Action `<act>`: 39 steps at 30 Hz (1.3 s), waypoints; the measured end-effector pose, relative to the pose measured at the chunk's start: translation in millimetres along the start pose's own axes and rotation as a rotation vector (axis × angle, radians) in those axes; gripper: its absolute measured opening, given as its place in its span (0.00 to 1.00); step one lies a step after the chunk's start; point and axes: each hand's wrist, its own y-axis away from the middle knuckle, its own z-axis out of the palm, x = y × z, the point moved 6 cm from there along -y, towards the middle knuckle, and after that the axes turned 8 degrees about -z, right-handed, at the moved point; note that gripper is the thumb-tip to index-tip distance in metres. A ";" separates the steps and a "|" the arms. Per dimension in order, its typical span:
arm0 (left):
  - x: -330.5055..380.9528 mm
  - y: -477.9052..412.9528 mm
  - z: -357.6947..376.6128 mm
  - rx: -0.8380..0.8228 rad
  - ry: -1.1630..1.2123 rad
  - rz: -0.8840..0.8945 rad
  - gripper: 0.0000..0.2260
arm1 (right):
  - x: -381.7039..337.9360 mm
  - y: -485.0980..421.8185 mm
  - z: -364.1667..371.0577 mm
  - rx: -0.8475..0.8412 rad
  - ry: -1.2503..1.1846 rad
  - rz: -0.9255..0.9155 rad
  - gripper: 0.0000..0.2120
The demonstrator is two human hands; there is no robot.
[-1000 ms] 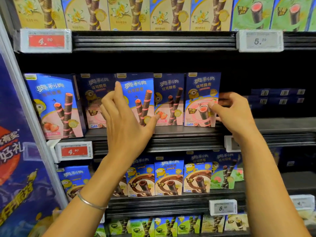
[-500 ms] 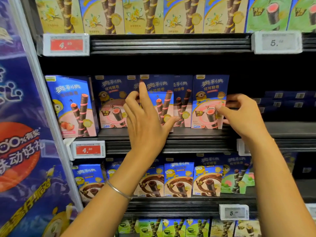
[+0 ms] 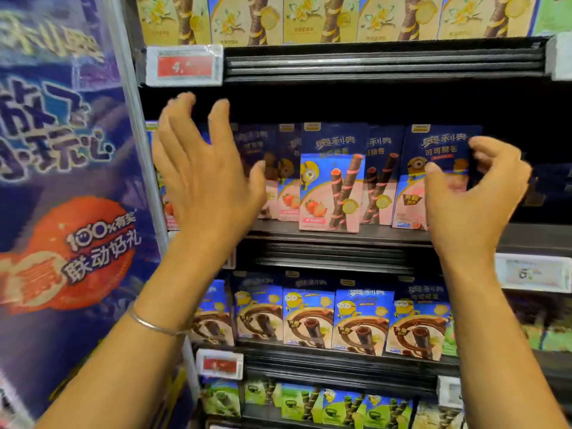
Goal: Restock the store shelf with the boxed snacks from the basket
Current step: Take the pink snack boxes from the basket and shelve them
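The promotional banner (image 3: 62, 181) fills the field from 7 to 11 o'clock. The middle shelf (image 3: 387, 239) runs from centre to 3 o'clock and carries the boxed snacks (image 3: 380, 181) upright in a row, with the centre box (image 3: 331, 181) standing slightly forward of its neighbours. The left hand (image 3: 204, 181), at 9 o'clock of centre, has lifted off the boxes it was pressing half a second ago. Its fingers are now spread and hold nothing. The right hand (image 3: 473, 199), at 3 o'clock, remains on the rightmost box (image 3: 439, 144), thumb on the front face and fingers curled round the right edge. Motion blur makes the firmness of this hold uncertain. Judgement: row alignment is nearly complete, and release of the last box is pending. The basket is not in view. A bracelet (image 3: 154, 325) sits on the left wrist at 7 o'clock.
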 end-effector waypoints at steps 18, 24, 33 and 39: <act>-0.4 -6.3 -3.7 -0.061 0.148 0.158 0.25 | -49.4 11.7 81.8 -0.331 0.131 -0.180 0.35; 28.3 3.5 3.6 -0.108 0.297 0.185 0.27 | -53.8 11.8 78.9 -0.359 0.106 -0.207 0.35; 26.1 11.3 20.0 -0.095 0.478 0.102 0.34 | -59.4 14.6 82.6 -0.342 0.040 -0.168 0.37; 12.6 26.1 26.7 -0.099 0.648 -0.048 0.49 | -62.6 23.1 88.5 -0.341 0.128 -0.159 0.42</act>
